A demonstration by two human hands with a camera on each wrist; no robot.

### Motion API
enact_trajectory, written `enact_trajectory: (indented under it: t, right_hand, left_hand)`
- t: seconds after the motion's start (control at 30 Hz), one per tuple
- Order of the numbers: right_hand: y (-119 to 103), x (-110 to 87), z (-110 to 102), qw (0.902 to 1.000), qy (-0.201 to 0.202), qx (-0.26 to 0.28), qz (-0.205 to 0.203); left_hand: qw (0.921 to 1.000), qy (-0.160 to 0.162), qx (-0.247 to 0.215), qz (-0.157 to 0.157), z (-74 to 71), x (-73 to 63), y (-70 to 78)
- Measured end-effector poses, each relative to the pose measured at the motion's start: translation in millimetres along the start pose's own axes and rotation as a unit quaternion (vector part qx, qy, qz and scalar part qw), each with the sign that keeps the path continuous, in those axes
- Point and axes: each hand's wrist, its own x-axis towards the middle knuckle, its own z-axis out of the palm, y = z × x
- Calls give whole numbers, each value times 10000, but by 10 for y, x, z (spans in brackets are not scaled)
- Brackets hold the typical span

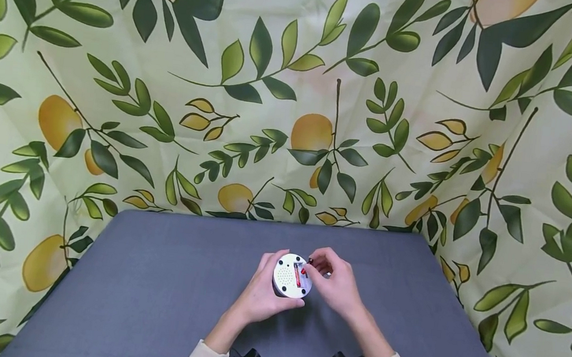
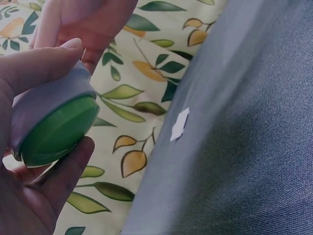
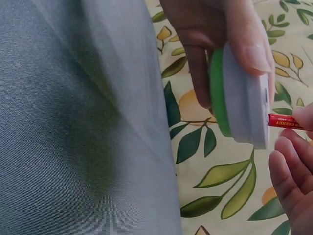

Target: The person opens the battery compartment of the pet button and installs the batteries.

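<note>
My left hand (image 1: 264, 294) grips a round white battery-powered device (image 1: 282, 282) by its rim, with the underside turned up. That face has dark rubber feet, a patch of small holes and an uncovered battery slot, where one red battery (image 1: 297, 275) lies. A green dome (image 2: 61, 131) forms the device's other side, as the left wrist view shows. Between thumb and fingers, my right hand (image 1: 339, 284) pinches a second red battery (image 3: 281, 121). Its end is right at the slot's face in the right wrist view.
A dark grey table (image 1: 175, 283) lies below both hands. On it is a small white flat piece (image 2: 180, 124) with a notched edge, visible in the left wrist view. A leaf-and-fruit patterned cloth (image 1: 267, 159) hangs behind and along the sides.
</note>
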Motion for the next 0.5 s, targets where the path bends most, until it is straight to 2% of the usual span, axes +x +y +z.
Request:
enact_trajectory:
  t: [0.27, 0.5]
  right_hand:
    - [59, -61, 103, 9945, 170, -590, -848]
    - [99, -151, 137, 9890, 219, -742, -1258]
  left_hand:
    - [10000, 18, -54, 4, -2, 4, -10]
    - [10000, 56, 34, -32, -12, -2, -26]
